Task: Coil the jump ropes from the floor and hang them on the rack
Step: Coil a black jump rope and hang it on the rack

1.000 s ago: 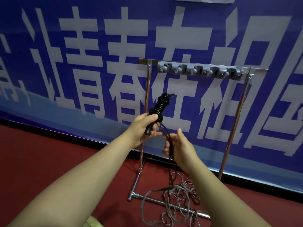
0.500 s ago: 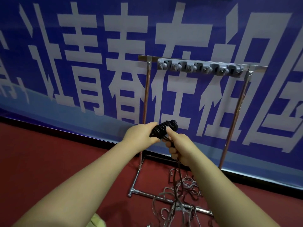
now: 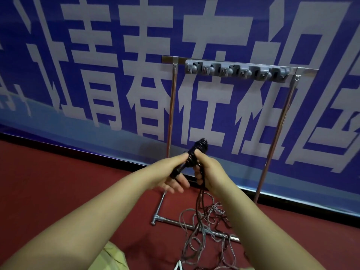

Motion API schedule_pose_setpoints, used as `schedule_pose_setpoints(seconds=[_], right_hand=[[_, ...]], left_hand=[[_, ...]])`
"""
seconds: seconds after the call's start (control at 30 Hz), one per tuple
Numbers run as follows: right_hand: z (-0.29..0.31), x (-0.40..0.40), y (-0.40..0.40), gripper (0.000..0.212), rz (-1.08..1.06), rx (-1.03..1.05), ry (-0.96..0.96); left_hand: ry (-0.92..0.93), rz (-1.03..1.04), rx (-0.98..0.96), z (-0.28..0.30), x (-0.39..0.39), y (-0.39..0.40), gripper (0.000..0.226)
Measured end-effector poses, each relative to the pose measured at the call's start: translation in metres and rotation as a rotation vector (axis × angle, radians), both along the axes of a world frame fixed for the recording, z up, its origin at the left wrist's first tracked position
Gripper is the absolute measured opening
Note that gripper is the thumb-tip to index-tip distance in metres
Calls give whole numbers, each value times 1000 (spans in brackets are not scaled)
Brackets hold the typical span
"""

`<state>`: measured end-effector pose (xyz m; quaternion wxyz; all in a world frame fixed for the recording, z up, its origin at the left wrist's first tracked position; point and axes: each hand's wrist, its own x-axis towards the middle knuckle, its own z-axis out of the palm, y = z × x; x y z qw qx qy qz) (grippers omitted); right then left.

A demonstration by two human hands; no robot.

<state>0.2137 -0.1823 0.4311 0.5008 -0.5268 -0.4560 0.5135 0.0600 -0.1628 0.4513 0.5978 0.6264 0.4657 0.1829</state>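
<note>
Centre of frame: winding a jump rope onto its handle. The left hand [image 3: 171, 173] grips the lower end of the black handle [image 3: 191, 158], thumb over it and the outer fingers partly loose beneath; the right hand [image 3: 207, 172] is curled round the handle's middle and the dark rope [image 3: 200, 193] that leaves it downward. Turns of rope already cover the upper part of the handle, whose tip points toward the upper right. Below the hands, at lower centre, the unwound length drops into a loose tangle of ropes [image 3: 206, 227] on the red floor [image 3: 58, 182], lying across the rack's base bar [image 3: 175, 221]. The rack [image 3: 171, 106] stands against the blue banner [image 3: 97, 65]; its grey hook strip [image 3: 236, 72], at upper right of centre, carries nothing visible.

Judged from this, the step in hand is coiling, with hanging not yet begun. To do it well, the left hand should keep the handle steady while the right feeds rope under light, even tension, laying each turn just beside the last so none slips off the tip. The chief risk is the tangle: dark and pale strands are interlaced, so a hard pull may lift neighbouring ropes or tighten a knot. Slack is better drawn up gently and snags shaken free before each turn.
</note>
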Motion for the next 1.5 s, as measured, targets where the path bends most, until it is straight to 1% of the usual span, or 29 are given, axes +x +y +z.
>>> schedule_pose_setpoints(seconds=[0.03,0.07,0.1,0.17,0.23,0.3,0.37,0.43,0.5,0.57,0.63,0.73,0.8,0.87,0.9,0.93,0.97,1.0,1.03,1.07,1.13,1.2,1.27,1.37,1.43,1.5], right_hand=[[0,0,-1,39,29,42,-42],[-1,-1,-2,37,56,78,-62],[-2,-1,-3,35,78,102,-62],[-5,0,-4,36,112,107,-70],[-4,3,-7,39,153,65,-78],[-2,6,-10,41,195,-3,-66],[-2,8,-13,40,216,-71,-82],[-6,9,-14,41,215,-102,-146],[-12,8,-14,44,181,-86,-233],[-17,6,-14,47,122,-51,-283],[-20,3,-15,50,80,-32,-264],[-18,-1,-18,60,88,-94,-180],[-14,-1,-19,66,81,-152,-173],[-13,-1,-17,66,54,-183,-191],[-13,0,-17,65,40,-178,-208],[-15,1,-16,63,30,-160,-221],[-16,2,-16,60,24,-135,-223],[-18,4,-16,58,26,-107,-215],[-19,5,-18,58,34,-80,-202],[-21,7,-19,58,46,-56,-190],[-21,6,-24,60,81,-5,-182],[-18,4,-28,58,117,56,-216],[-15,3,-31,57,127,73,-280],[-11,6,-32,60,140,8,-359],[-12,8,-32,69,162,-54,-396],[-15,8,-31,77,158,-90,-439]], left_hand=[[-47,-14,-110,-1,-3,-2,60],[-89,-28,-162,-1,-6,-3,63],[-129,-31,-173,-2,-8,-4,61],[-176,-2,-115,-4,-9,-4,50],[-147,50,-27,-8,-6,-4,40],[-44,81,76,-13,-4,-2,36],[110,80,208,-17,-4,1,34],[282,68,348,-19,-7,5,34],[425,64,463,-17,-10,7,37],[508,64,535,-14,-10,9,41],[577,47,594,-9,-11,8,37],[725,-19,747,-4,-10,5,35],[809,-46,860,-2,-7,2,37],[842,-75,923,-1,-5,-1,37],[822,-89,906,-1,-4,-2,37],[751,-103,831,-1,-4,-2,36],[623,-118,696,-2,-4,-2,35],[450,-128,509,-2,-5,-4,34],[281,-122,306,-2,-5,-6,38],[157,-110,126,-2,-7,-7,47],[11,-96,-117,-3,-10,-8,68],[-42,-105,-234,-7,-11,-10,76],[-36,-73,-239,-12,-8,-13,69],[50,45,-88,-15,-1,-16,60],[183,102,111,-14,0,-14,55],[369,131,371,-11,-2,-9,52]])
